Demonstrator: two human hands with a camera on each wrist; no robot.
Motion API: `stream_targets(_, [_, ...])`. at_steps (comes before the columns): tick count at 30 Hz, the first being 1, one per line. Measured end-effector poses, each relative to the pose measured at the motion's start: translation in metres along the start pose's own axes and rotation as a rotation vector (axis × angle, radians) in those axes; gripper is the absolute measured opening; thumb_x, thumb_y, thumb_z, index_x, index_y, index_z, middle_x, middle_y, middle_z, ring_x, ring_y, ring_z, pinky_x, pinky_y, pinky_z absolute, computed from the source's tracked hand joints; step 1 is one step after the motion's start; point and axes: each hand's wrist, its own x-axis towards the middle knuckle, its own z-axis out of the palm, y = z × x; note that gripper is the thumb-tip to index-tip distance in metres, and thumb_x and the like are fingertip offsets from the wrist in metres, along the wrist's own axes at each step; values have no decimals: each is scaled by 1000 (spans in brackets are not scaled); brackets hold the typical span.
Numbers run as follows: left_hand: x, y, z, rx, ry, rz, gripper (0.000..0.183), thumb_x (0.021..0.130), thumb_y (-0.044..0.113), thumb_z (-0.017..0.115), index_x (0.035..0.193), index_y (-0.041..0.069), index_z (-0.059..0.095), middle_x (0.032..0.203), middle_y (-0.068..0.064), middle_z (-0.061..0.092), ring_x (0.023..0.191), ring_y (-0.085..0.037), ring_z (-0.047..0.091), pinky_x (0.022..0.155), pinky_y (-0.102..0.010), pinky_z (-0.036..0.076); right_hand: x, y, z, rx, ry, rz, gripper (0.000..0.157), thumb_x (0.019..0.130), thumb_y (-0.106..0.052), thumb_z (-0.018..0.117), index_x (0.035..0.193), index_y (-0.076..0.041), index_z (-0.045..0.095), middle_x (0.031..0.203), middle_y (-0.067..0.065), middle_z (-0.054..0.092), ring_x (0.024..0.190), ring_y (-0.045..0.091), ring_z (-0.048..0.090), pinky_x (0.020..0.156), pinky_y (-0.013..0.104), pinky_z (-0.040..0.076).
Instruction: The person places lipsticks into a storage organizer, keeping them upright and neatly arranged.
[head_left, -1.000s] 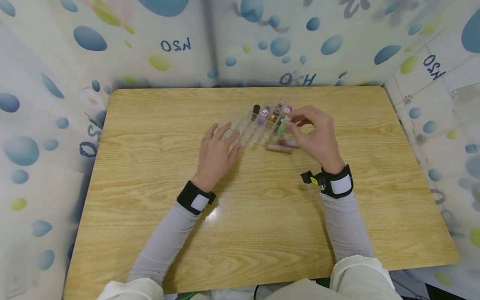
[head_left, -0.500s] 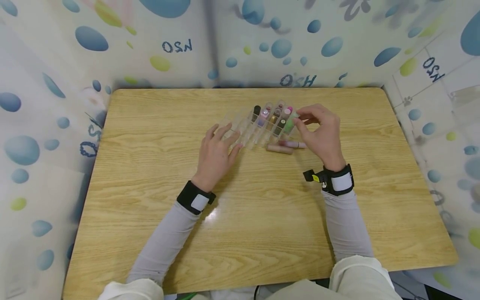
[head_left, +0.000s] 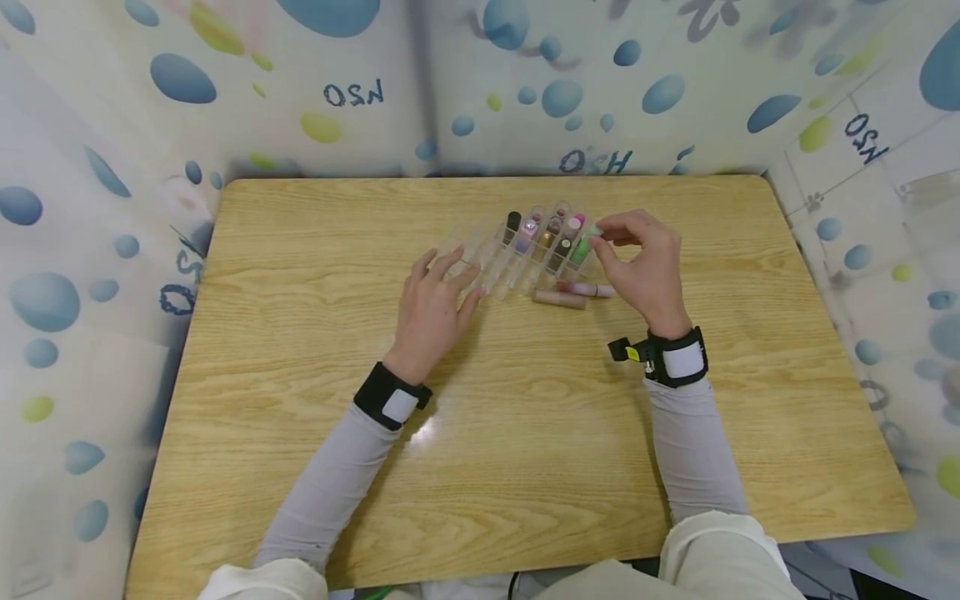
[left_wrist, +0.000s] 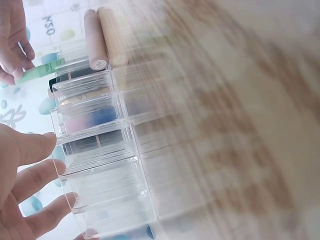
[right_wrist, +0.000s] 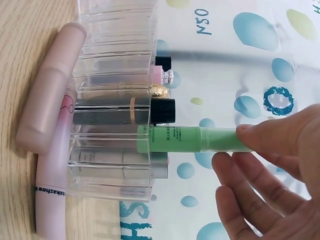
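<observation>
A clear divided lipstick organizer (head_left: 491, 265) stands toward the back of the table, several tubes upright in its compartments. My right hand (head_left: 641, 271) pinches the upper end of a green lip tube (right_wrist: 175, 139) between thumb and fingers. In the right wrist view the tube's lower end is inside a compartment at the organizer's right end, beside a black-capped tube (right_wrist: 162, 111) and a silver one (right_wrist: 160, 169). My left hand (head_left: 429, 312) has its fingers spread, and in the left wrist view the fingertips (left_wrist: 70, 200) touch the organizer's rim at its vacant left compartments.
Two pinkish cosmetic tubes, one matte beige-pink (head_left: 558, 298) and one glossy pink (right_wrist: 52, 195), lie on the wooden table (head_left: 525, 433) against the organizer's front. A patterned curtain (head_left: 495, 83) hangs behind the table.
My right hand has shifted slightly right with the green tube, from near the pink-topped tube to the end compartment, uncovering more of the glossy pink tube. My left hand stays put.
</observation>
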Motion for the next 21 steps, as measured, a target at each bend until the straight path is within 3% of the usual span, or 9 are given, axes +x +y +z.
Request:
stream_targets(8, [0,1,0,-11,-7,-12,37,101,27,76,133,8,76,149,-19,64,141,-32,59,128,-52,35,-2,4,0,-31,-69,45,13,93,-2,79,105,2,79,103,16,78,90,28,76,84,36,61])
stream_targets(16, [0,1,0,-13,-9,-18,37,101,28,76,133,8,76,149,-18,64,142,-31,58,129,-50,34,-4,5,2,-20,-141,87,15,93,2,77,108,3,76,106,19,76,93,35,76,86,52,62])
stream_targets(21, [-1,1,-1,-22,-11,-18,37,102,28,75,133,8,76,150,-19,63,143,-32,58,129,-51,34,-5,6,4,-25,-174,98,16,93,3,76,109,2,76,107,19,76,94,38,76,87,55,62])
